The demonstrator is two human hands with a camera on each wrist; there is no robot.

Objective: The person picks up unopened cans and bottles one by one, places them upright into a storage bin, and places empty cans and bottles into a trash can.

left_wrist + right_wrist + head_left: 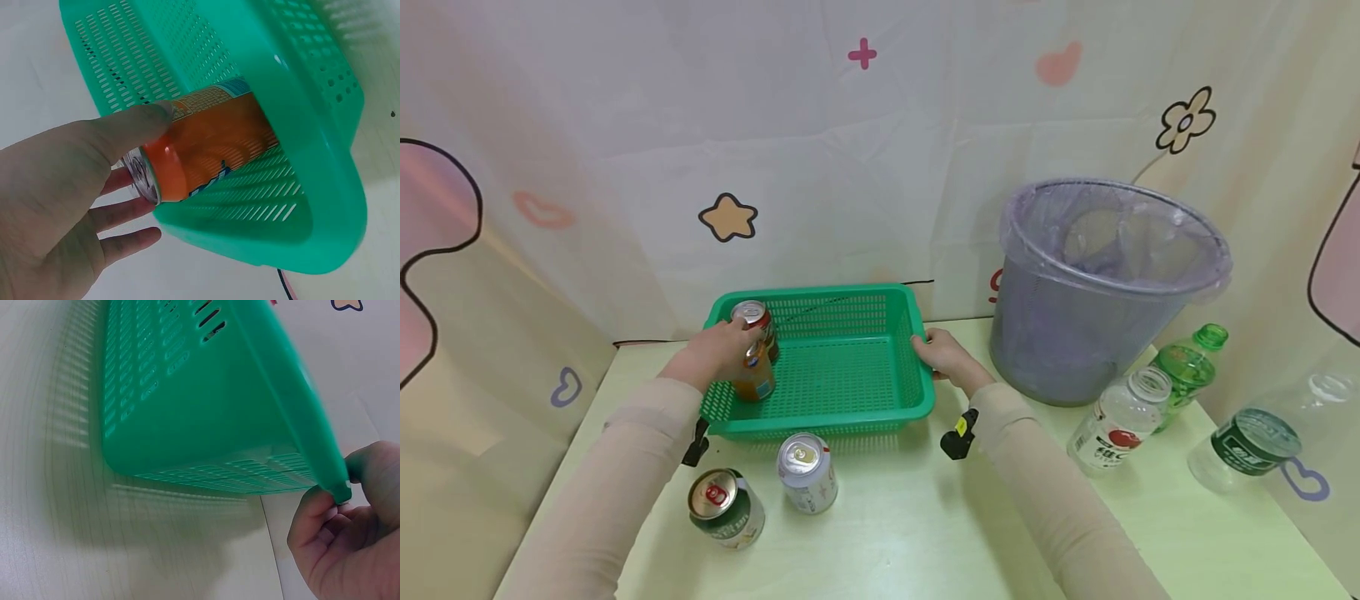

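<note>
A green plastic basket (850,423) stands on the table with its long side toward me. Inside its left end, my left hand (718,350) holds an orange soda can (756,382) near the top, and the left wrist view shows the thumb on the orange can (206,144) with fingers at its far side. Behind that can stands a can with a red and dark side (752,313), partly covered by the hand. At the basket's right end, my right hand (947,357) pinches the rim between thumb and fingers.
A green-and-white can (727,510) and a white can (807,473) stand in front of the basket. To the right is a lined bin (1052,333). Beside it are a clear bottle with a red-marked label (1116,429), a green bottle (1186,367) and a clear green-labelled bottle (1255,442).
</note>
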